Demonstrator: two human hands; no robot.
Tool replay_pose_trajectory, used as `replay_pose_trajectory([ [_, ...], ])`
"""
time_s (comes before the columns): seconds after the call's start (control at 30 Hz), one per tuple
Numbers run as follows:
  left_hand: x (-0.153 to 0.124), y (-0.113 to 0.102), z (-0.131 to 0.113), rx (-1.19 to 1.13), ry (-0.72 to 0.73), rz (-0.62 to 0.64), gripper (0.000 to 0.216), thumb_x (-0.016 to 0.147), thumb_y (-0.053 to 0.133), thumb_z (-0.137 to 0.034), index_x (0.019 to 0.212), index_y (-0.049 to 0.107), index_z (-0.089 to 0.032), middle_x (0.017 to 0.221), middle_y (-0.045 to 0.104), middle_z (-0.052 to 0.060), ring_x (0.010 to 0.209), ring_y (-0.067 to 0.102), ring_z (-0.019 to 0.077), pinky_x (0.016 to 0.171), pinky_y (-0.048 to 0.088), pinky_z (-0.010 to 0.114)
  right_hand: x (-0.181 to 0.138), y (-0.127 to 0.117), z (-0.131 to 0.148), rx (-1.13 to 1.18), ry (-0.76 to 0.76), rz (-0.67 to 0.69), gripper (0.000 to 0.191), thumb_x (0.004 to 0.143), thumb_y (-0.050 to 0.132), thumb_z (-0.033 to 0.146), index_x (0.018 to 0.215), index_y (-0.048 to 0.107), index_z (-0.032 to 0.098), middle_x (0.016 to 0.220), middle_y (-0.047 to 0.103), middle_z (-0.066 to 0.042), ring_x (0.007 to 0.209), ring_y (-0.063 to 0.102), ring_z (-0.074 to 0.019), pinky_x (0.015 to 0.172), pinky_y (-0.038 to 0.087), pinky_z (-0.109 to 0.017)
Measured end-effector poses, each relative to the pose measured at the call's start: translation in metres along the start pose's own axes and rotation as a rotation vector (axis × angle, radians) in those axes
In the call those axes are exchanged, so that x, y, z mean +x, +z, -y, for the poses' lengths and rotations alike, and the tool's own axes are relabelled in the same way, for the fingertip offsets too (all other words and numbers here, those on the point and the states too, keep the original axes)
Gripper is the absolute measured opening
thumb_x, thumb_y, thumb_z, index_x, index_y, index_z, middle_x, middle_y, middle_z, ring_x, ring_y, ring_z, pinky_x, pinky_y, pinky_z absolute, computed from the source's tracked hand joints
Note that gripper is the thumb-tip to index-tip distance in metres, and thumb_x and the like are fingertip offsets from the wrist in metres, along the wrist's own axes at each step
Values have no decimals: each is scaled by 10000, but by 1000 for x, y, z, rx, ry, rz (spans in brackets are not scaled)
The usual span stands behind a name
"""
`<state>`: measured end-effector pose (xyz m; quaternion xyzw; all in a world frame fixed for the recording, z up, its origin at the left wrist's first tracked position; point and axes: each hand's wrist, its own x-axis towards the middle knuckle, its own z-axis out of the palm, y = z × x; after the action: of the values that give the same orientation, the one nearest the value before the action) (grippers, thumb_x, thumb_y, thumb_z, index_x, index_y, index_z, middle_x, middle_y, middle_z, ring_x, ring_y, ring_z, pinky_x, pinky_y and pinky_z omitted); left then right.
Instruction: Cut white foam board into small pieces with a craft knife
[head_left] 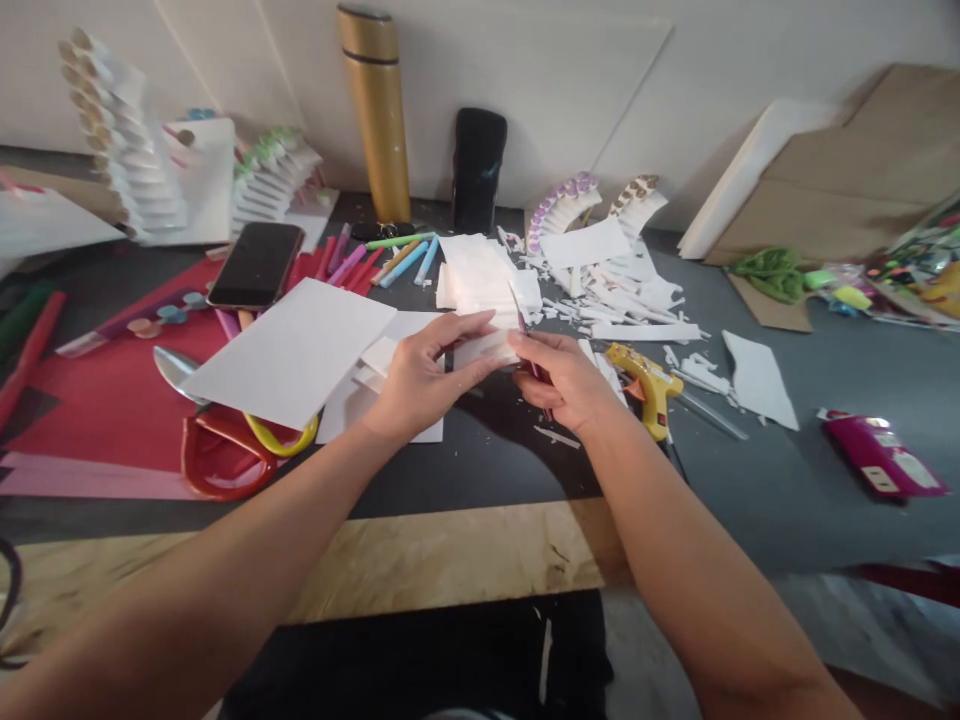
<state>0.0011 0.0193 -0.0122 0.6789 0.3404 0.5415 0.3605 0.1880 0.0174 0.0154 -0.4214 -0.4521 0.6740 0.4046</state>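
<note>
My left hand [420, 375] pinches a small white card piece [476, 350] between thumb and fingers. Closed around a slim reddish craft knife [523, 322], my right hand [559, 375] meets the card's right edge; the pointed blade tilts up and away. Part of the knife's handle is hidden by the fingers. Just beyond both hands lies a stack of white pieces [476, 270]. White offcuts [630, 295] are scattered to its right. A yellow glue gun [646, 385] rests beside my right wrist, and a large white sheet [292, 350] lies left of my left hand.
Red-handled scissors [225, 460] and a phone [255, 262] lie at left. Behind stand a gold flask [377, 120], a black case [478, 170] and curved white paper models [562, 210]. A magenta packet [885, 455] sits at right, near the wooden front edge [465, 555].
</note>
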Motion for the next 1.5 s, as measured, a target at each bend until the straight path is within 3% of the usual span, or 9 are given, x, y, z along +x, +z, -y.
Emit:
replay_pose_trajectory([
  [0.2,2,2,-1,-62,-15,-68,389,833,787,-384,1171,733,-199,1130,722,86,1076,668,204,982,536,367,-1,-3,3,35,-25,10,314,729,835,419,757,627,185,427,348,132,333,182,-16,353,79,-198],
  [0.4,8,-1,-5,-183,-71,-332,353,895,718,-454,1174,722,-237,1041,745,42,888,721,164,862,585,333,3,-2,0,-49,-30,-132,334,643,873,266,893,683,151,483,399,123,337,242,-12,345,85,-202],
  [0.53,12,-6,-8,-114,70,-548,351,1019,497,-511,1231,686,-305,908,729,25,717,661,145,737,568,318,6,-1,-4,-92,-38,-252,302,619,878,267,759,627,171,473,387,116,333,255,-15,340,83,-209],
  [0.6,10,-7,-13,-34,189,-567,344,1047,437,-481,1247,661,-315,1020,717,38,660,615,130,679,546,310,6,1,-5,-100,-54,-268,289,629,868,285,736,625,174,473,385,110,343,251,-17,350,82,-210],
  [0.7,-2,-2,-24,171,398,-336,338,1072,375,-351,1317,597,-285,1241,651,80,754,648,137,745,562,328,3,5,-3,-76,-67,-297,276,634,858,294,731,626,179,490,387,104,370,233,-17,374,93,-213],
  [0.9,-28,15,-33,399,798,217,356,1041,399,-250,1368,500,-154,1126,653,135,1052,673,222,889,591,352,10,22,13,-244,-7,-306,226,731,802,318,716,617,189,513,406,75,444,292,-58,414,186,-245],
  [1.13,-25,11,-32,415,755,193,371,1004,429,-175,1363,478,-97,1156,642,174,1113,654,247,913,590,370,36,48,11,-439,-23,-22,299,785,773,413,681,602,190,630,580,19,523,442,-82,479,322,-244],
  [1.37,-29,21,-32,426,810,266,362,1017,453,-219,1353,460,-84,1102,662,184,1067,668,253,905,595,392,38,-5,22,-652,-299,-555,225,749,683,310,909,718,156,717,673,-24,589,542,-137,576,429,-281],
  [1.5,-29,26,-33,487,782,295,352,1021,467,-217,1347,452,-84,1108,678,165,1058,660,242,901,596,394,30,-36,34,-1014,-264,-487,305,649,734,271,931,740,154,932,743,-69,886,663,-246,826,486,-374],
])
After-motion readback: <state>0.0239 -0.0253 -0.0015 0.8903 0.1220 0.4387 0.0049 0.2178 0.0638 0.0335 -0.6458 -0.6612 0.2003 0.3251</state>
